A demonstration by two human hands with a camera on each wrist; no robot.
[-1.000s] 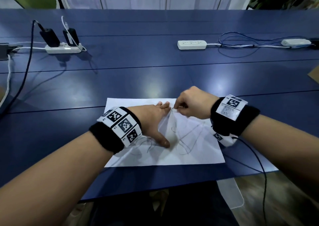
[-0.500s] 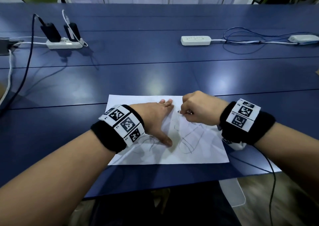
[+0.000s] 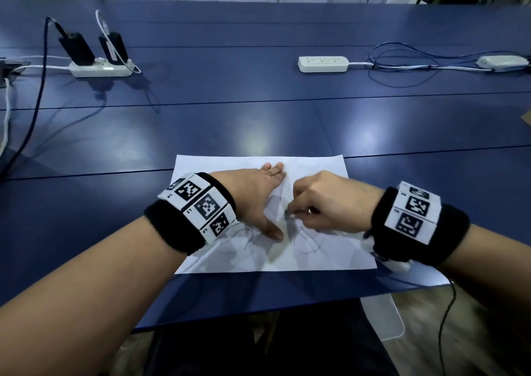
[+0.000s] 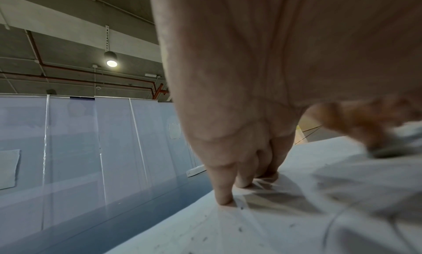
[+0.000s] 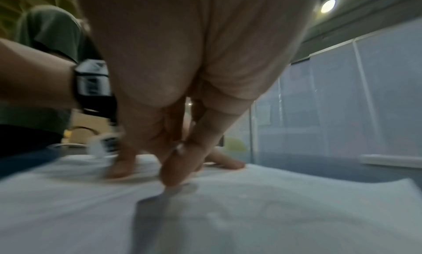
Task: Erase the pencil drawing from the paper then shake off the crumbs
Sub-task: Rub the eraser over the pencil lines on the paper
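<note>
Two hands work on one sheet of paper (image 3: 316,171), which lies flat at the near edge of the blue table (image 3: 258,102), at six o'clock from the head camera. At about nine o'clock on the sheet, the left hand (image 3: 255,200) lies spread with straight fingers and thumb pressing the paper down; it holds nothing. Small dark crumbs (image 4: 239,229) speckle the paper beside its fingertips in the left wrist view. Toward three o'clock, the right hand (image 3: 324,203) is curled, its fingertips pinching something small and pale against the sheet, most likely an eraser (image 3: 289,216), though blur keeps me from being sure. Pencil lines (image 3: 307,243) loop at five o'clock from that hand, and more show under the left wrist.

Erasing looks to be the step in hand, with a fair part of the drawing left. Next, I judge, the rubbing should go to those nearer loops, the left palm holding the sheet taut so it does not crease. Shaking waits.
</note>
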